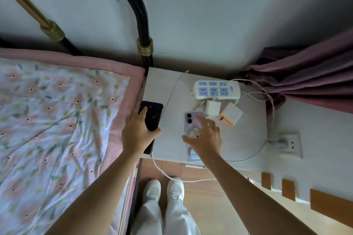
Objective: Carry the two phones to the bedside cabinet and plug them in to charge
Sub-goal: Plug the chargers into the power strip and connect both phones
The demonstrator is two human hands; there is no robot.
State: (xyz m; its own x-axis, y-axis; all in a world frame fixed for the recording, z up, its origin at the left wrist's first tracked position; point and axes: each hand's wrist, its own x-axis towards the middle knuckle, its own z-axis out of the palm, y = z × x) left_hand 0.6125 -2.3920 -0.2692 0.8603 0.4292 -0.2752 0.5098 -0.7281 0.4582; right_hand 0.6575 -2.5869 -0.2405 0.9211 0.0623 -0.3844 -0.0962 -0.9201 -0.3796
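A black phone (152, 115) lies along the left edge of the white bedside cabinet (242, 139), and my left hand (137, 133) is shut on it from the left side. A white cable (162, 171) runs from the phone's near end down to the floor. A purple phone (192, 120) lies back up, cameras away from me, in the middle of the cabinet. My right hand (206, 139) hovers over its near half with fingers spread, thumb at its left edge. I cannot tell whether the hand touches it.
A white power strip (217, 89) with blue sockets sits at the back of the cabinet, with a white charger (212, 109) and a white-and-orange block (231, 113) in front. A wall socket (290, 143) is on the right, a purple curtain (305, 74) beyond. The floral bed (57, 120) lies left.
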